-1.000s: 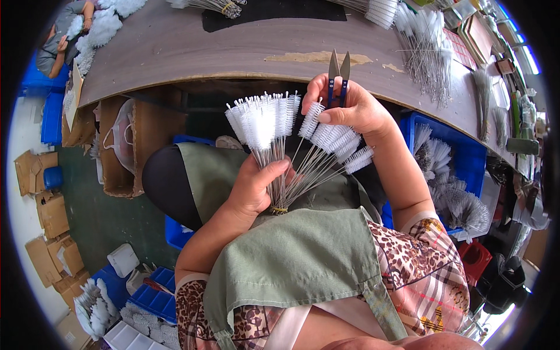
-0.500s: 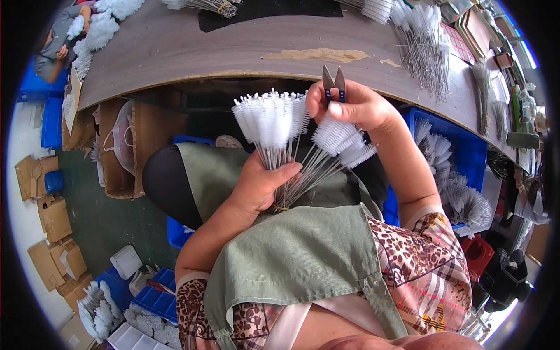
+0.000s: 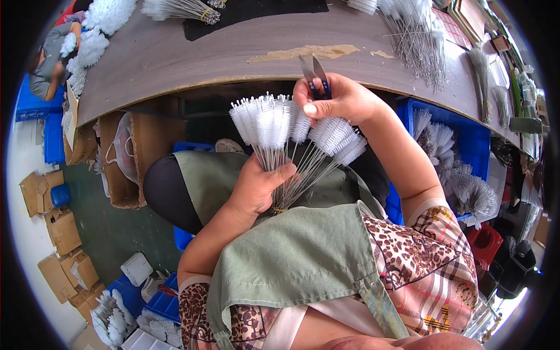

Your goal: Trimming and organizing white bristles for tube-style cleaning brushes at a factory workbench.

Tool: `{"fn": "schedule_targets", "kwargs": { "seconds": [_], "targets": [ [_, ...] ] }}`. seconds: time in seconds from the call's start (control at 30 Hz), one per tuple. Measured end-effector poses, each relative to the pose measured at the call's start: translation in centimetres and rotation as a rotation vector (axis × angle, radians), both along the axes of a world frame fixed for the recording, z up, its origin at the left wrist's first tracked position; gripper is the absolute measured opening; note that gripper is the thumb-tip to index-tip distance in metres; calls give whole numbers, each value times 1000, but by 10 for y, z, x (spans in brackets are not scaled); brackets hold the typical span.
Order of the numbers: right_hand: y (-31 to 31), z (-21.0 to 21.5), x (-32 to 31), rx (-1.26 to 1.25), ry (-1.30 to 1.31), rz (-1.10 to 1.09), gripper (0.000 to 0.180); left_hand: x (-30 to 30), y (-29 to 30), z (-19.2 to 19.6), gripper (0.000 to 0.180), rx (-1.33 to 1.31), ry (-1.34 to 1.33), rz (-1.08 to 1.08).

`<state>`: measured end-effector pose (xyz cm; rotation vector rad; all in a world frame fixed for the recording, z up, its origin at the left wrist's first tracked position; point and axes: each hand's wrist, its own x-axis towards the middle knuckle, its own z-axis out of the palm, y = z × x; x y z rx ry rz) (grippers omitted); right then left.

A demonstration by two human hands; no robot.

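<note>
My left hand [image 3: 261, 185] is closed round the wire stems of a bundle of white-bristled tube brushes [image 3: 263, 125], held over my lap with the bristles up. A band ties the stems at their lower end. Some of the brushes [image 3: 337, 139] fan out to the right, apart from the main cluster. Above them, my right hand [image 3: 338, 100] is closed on small thread snips [image 3: 316, 76] with dark blue handles, their pointed blades up and parted. Its thumb and fingers are by the tip of one brush [image 3: 300, 125] between the two groups; whether they touch it I cannot tell.
A brown worktable [image 3: 192, 67] with a worn edge spans the far side. Loose wire brushes [image 3: 417, 44] lie at its right, a tied bundle [image 3: 184, 10] at its far left. A blue crate [image 3: 475, 154] of brushes stands right; an open cardboard box [image 3: 131, 157] sits left under the table.
My right hand with the snips has shifted left toward the main cluster, and the snips lean further left. One brush now stands apart between the two groups. My left hand keeps its grip.
</note>
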<state>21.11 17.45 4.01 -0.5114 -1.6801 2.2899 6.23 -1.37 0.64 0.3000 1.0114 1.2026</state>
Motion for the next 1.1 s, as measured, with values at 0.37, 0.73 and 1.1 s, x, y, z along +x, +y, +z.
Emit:
{"fn": "schedule_targets", "kwargs": {
  "seconds": [0.37,0.73,1.1],
  "targets": [
    [1,-8,2,-90,-10,-25,29,-8,-6,-5,22,-42,8,75],
    [-5,6,0,377,-125,-422,42,-4,0,12,20,-107,126,29],
    [-77,40,37,529,-427,15,34,-6,-4,10,17,51,169,34]
  ]
}}
